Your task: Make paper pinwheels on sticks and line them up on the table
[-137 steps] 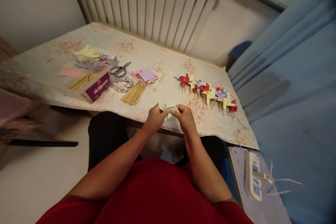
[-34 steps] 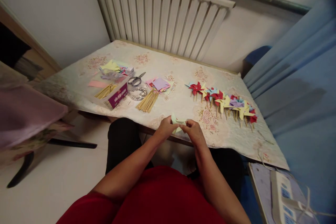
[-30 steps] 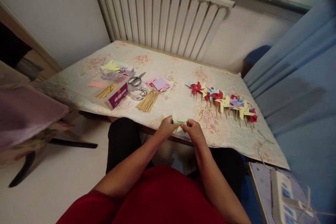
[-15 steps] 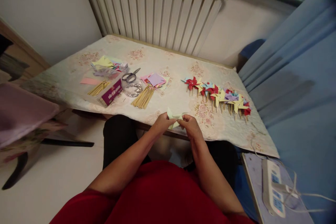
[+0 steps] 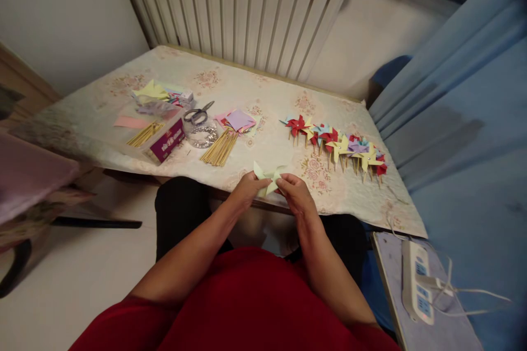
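Note:
Between my hands, at the table's near edge, is a pale green paper pinwheel (image 5: 269, 180) with its blades folded in. My left hand (image 5: 248, 186) pinches its left side between thumb and fingers. On the other side my right hand (image 5: 295, 192) grips it, thumb near the centre. No stick shows on this pinwheel. Beyond my left hand lie a bundle of thin wooden sticks (image 5: 219, 149) and a stack of coloured paper squares (image 5: 239, 120). Further right, finished pinwheels (image 5: 340, 146) in red, yellow, blue and purple lie in a row on their sticks.
On the left stand a purple-labelled box (image 5: 167, 142) with sticks, a clear round tub (image 5: 201, 135) of small shiny pieces and scissors (image 5: 198, 114). More coloured paper (image 5: 152, 91) lies behind. A power strip (image 5: 418, 282) with cables sits at lower right. A radiator (image 5: 230, 11) lines the wall.
The pinwheel's blades show more spread out now, and my right fingers have shifted on it. The whole view has moved slightly, so the table things sit a little further left.

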A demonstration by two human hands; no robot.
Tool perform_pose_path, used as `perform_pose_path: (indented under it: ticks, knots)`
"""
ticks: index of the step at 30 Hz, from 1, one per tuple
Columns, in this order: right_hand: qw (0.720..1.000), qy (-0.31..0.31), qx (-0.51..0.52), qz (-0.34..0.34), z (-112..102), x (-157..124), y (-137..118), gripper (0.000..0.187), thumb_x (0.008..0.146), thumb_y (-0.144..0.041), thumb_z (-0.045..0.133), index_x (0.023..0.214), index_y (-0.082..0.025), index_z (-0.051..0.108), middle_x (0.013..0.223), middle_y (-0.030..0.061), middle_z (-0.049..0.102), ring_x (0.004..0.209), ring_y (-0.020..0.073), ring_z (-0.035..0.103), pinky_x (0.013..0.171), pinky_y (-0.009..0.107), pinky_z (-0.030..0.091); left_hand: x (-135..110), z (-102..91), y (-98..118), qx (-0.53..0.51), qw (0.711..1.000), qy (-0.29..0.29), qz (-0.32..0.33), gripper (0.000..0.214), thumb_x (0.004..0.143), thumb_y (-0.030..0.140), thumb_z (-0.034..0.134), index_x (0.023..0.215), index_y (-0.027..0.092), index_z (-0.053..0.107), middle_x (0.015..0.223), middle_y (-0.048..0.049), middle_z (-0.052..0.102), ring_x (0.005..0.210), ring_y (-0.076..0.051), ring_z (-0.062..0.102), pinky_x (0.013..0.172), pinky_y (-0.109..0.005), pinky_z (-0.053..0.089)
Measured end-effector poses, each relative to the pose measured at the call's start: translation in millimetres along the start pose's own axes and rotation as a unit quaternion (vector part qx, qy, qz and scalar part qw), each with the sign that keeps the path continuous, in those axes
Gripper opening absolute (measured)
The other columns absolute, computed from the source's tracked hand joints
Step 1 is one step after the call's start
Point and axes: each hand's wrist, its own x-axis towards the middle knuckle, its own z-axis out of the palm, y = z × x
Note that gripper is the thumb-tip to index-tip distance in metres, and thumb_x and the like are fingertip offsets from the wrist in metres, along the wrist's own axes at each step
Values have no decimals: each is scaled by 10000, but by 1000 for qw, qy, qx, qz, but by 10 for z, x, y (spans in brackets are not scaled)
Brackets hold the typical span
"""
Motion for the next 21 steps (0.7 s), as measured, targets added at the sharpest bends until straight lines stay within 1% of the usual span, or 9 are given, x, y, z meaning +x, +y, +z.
perform_pose_path:
  ticks: [3, 5, 9, 11, 16, 18, 21]
  knots:
    - [1000, -10, -12, -10, 17, -10, -5, 337, 537, -360, 818, 774, -174, 667, 697, -5, 673, 620, 124, 587, 648, 264, 477, -1, 6, 7, 34, 999, -1, -2, 411, 600, 298, 766, 937, 76, 687, 750, -40, 702, 651, -131, 592, 669, -253, 447]
    - [999, -6, -39, -25, 25, -9, -5, 318, 534, -358, 808, 744, -178, 651, 676, -12, 661, 609, 127, 572, 624, 259, 464, -13, 18, 23, 59, 998, 0, -5, 382, 606, 302, 761, 912, 83, 690, 727, -32, 691, 645, -128, 580, 653, -247, 437]
    - [993, 10, -107, -57, 13, 10, 3, 272, 558, -372, 775, 643, -185, 597, 564, -45, 562, 519, 96, 455, 527, 234, 386, -38, 45, 54, 87, 996, 0, -5, 322, 613, 262, 749, 883, 98, 687, 726, -20, 681, 652, -120, 563, 640, -233, 421]
    - [988, 14, -141, -65, -8, 22, 11, 264, 579, -384, 752, 623, -186, 583, 530, -54, 514, 496, 88, 405, 501, 232, 349, -39, 49, 52, 91, 996, 4, -11, 315, 618, 237, 737, 897, 101, 683, 748, -21, 682, 648, -114, 556, 631, -228, 414]
    - [970, 15, -234, -69, -79, 69, 74, 261, 626, -401, 703, 590, -185, 562, 507, -53, 480, 499, 96, 396, 493, 241, 301, -3, 11, -32, 104, 994, -6, -18, 329, 643, 234, 699, 944, 106, 670, 788, -22, 676, 658, -116, 557, 628, -230, 411]
    - [969, 14, -238, -67, -119, 111, 130, 278, 626, -393, 707, 563, -191, 527, 496, -60, 464, 491, 93, 390, 489, 240, 292, 20, -19, -79, 117, 993, -13, -16, 307, 661, 252, 678, 932, 109, 660, 756, -8, 658, 644, -111, 549, 622, -229, 408]
    - [983, 19, -176, -53, -225, 217, 229, 324, 605, -395, 735, 561, -204, 478, 482, -81, 430, 462, 81, 363, 465, 232, 277, 59, -83, -122, 166, 986, -10, -10, 238, 690, 293, 650, 861, 127, 637, 701, 16, 616, 610, -100, 520, 602, -223, 395]
